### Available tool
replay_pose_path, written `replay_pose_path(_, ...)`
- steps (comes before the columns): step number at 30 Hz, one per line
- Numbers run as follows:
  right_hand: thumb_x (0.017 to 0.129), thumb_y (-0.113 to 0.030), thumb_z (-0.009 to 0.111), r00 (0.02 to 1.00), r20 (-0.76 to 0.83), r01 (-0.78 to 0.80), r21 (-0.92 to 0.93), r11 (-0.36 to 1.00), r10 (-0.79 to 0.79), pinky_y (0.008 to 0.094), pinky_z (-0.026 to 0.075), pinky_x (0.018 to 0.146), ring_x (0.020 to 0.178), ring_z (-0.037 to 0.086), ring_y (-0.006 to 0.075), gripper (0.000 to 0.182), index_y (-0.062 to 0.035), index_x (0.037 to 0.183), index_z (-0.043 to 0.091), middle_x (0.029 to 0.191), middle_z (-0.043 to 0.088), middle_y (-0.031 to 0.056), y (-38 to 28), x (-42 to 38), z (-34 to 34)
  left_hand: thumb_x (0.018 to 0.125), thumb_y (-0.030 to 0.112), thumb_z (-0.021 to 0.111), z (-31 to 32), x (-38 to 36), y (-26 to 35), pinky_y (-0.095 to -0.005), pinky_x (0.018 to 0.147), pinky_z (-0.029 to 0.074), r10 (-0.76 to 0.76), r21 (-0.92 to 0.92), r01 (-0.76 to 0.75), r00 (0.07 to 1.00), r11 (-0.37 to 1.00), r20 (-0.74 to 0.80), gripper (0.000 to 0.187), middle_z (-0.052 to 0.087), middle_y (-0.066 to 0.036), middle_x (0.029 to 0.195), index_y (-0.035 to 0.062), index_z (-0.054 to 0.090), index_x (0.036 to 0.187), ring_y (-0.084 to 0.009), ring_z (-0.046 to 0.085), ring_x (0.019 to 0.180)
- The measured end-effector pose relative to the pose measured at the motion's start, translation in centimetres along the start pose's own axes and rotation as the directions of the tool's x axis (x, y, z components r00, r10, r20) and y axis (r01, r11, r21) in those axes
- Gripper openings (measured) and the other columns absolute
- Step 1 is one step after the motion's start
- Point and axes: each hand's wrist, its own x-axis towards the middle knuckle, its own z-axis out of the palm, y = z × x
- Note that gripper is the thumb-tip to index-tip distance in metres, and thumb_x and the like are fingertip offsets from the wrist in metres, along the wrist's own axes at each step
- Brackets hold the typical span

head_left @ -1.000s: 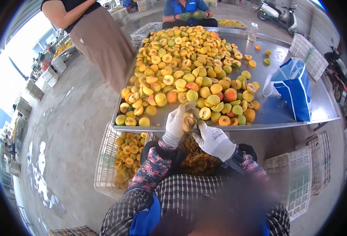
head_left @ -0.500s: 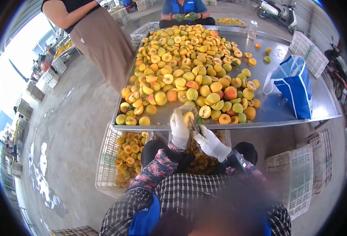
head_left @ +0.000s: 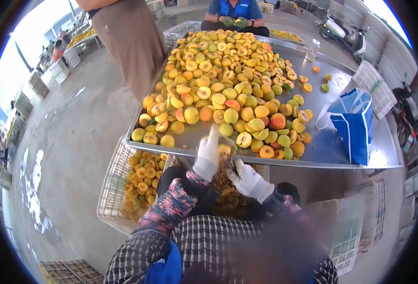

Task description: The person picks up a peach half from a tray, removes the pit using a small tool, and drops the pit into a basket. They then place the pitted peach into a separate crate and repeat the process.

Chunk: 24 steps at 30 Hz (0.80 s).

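My left hand point(head_left: 207, 155), in a white glove, is at the near edge of the metal table with its index finger stretched upward. Between its thumb and fingers is a yellow peach half point(head_left: 224, 149), blurred by motion. My right hand point(head_left: 249, 181), also gloved, is closed around a small dark metal pitting tool point(head_left: 230, 164) whose tip is right at the fruit. Beyond both hands lies a large heap of halved and whole peaches point(head_left: 218, 90). Beneath them, a container of brownish scraps point(head_left: 228, 196) shows between my knees.
A crate of peach halves point(head_left: 108, 191) stands on the floor at left. On the metal table point(head_left: 313, 151) are a blue bag point(head_left: 353, 132) and a jar point(head_left: 312, 50). A co-worker point(head_left: 237, 12) sits across; another person point(head_left: 128, 45) stands at left. Stacked crates point(head_left: 346, 217) are at right.
My view has shifted slightly. Both hands have come down a little towards me, the peach half and tool now over the table's near edge. My left index finger has straightened.
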Motion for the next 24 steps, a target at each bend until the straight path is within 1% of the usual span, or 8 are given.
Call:
replay_pose_path(2, 0.095, -0.020, 0.053, 0.999, 0.045, 0.021, -0.059, 0.998, -0.018, 0.0433, 0.047, 0.074, 0.088, 0.058, 0.0457, 0.039, 0.0035, 0.124, 0.042, 0.094, 0.060, 0.0290, 0.8, 0.2, -0.2, 0.100, 0.051, 0.038, -0.2, 0.2, 0.2, -0.0283, 0.059, 0.048, -0.025, 0.051, 0.023, 0.999, 0.998, 0.042, 0.065, 0.065, -0.012, 0.072, -0.0026, 0.065, 0.074, -0.0184, 0.062, 0.064)
replay_pose_path(8, 0.099, -0.021, 0.051, 0.998, -0.060, 0.010, 0.063, 0.998, -0.006, 0.0310, 0.045, 0.067, 0.069, 0.054, 0.0210, 0.037, 0.0032, 0.125, 0.042, 0.079, 0.057, 0.0130, 0.2, 1.1, 0.1, 0.102, 0.044, 0.034, 0.0, 0.5, -2.0, -0.0283, 0.070, 0.053, 0.178, -0.303, -0.174, 0.984, 0.937, -0.013, 0.060, 0.068, -0.014, 0.080, -0.0041, 0.066, 0.086, -0.0200, 0.066, 0.073)
replay_pose_path(11, 0.098, -0.025, 0.053, 0.997, -0.048, -0.025, 0.473, 0.881, 0.054, 0.0414, 0.048, 0.078, 0.098, 0.059, 0.0427, 0.040, 0.0037, 0.124, 0.043, 0.102, 0.061, 0.0284, 0.7, 0.8, 2.4, 0.103, 0.040, 0.035, -0.5, 0.4, -1.9, -0.0297, 0.074, 0.055, 0.179, -0.133, -0.179, 0.984, 0.975, -0.013, 0.057, 0.069, -0.015, 0.083, -0.0054, 0.065, 0.089, -0.0214, 0.067, 0.076)
replay_pose_path(16, 0.097, -0.023, 0.052, 1.000, 0.005, -0.021, -0.222, 0.975, 0.023, 0.0454, 0.048, 0.068, 0.082, 0.061, 0.0457, 0.036, 0.0043, 0.119, 0.045, 0.089, 0.060, 0.0305, -0.6, 0.3, 0.7, 0.098, 0.048, 0.046, -1.1, 0.8, -1.9, -0.0313, 0.062, 0.054, -0.013, 0.013, 0.013, 1.000, 1.000, 0.020, 0.058, 0.068, -0.014, 0.076, -0.0049, 0.066, 0.084, -0.0218, 0.067, 0.065)
replay_pose_path(19, 0.098, -0.028, 0.051, 0.995, -0.096, 0.021, 0.023, 1.000, -0.019, 0.0490, 0.047, 0.067, 0.077, 0.062, 0.0437, 0.034, 0.0029, 0.113, 0.047, 0.086, 0.063, 0.0247, 0.0, 0.1, 1.9, 0.097, 0.049, 0.048, -1.4, 0.8, -1.4, -0.0332, 0.061, 0.054, -0.059, 0.040, 0.058, 0.998, 0.998, 0.034, 0.058, 0.067, -0.014, 0.074, -0.0051, 0.065, 0.083, -0.0239, 0.066, 0.064)
replay_pose_path(20, 0.099, -0.030, 0.050, 0.997, -0.019, -0.068, 0.270, 0.961, 0.076, 0.0446, 0.045, 0.058, 0.066, 0.059, 0.0348, 0.031, -0.0008, 0.109, 0.048, 0.080, 0.060, 0.0172, 0.4, 0.0, 2.4, 0.097, 0.049, 0.048, -1.6, 1.0, -1.3, -0.0343, 0.061, 0.054, -0.056, -0.012, 0.058, 0.994, 0.998, 0.090, 0.058, 0.066, -0.015, 0.074, -0.0049, 0.065, 0.082, -0.0252, 0.066, 0.064)
replay_pose_path(23, 0.101, -0.033, 0.048, 0.833, 0.402, -0.548, 0.697, 0.462, 0.380, 0.0317, 0.040, 0.041, 0.047, 0.049, 0.0154, 0.024, -0.0085, 0.104, 0.051, 0.069, 0.052, 0.0031, -2.1, -0.3, 0.9, 0.096, 0.050, 0.049, -2.0, 0.8, -1.1, -0.0378, 0.061, 0.054, -0.042, -0.148, 0.076, 0.974, 0.986, 0.223, 0.059, 0.064, -0.016, 0.073, -0.0044, 0.063, 0.079, -0.0289, 0.065, 0.064)
replay_pose_path(24, 0.101, -0.035, 0.047, 0.824, 0.409, -0.546, 0.759, 0.355, 0.391, 0.0229, 0.031, 0.037, 0.041, 0.039, 0.0092, 0.023, -0.0121, 0.100, 0.052, 0.064, 0.045, 0.0002, -3.1, -0.4, 1.0, 0.096, 0.050, 0.049, -1.8, 0.6, -0.7, -0.0390, 0.061, 0.054, -0.030, -0.178, 0.076, 0.967, 0.981, 0.251, 0.058, 0.064, -0.017, 0.073, -0.0041, 0.062, 0.078, -0.0301, 0.065, 0.064)
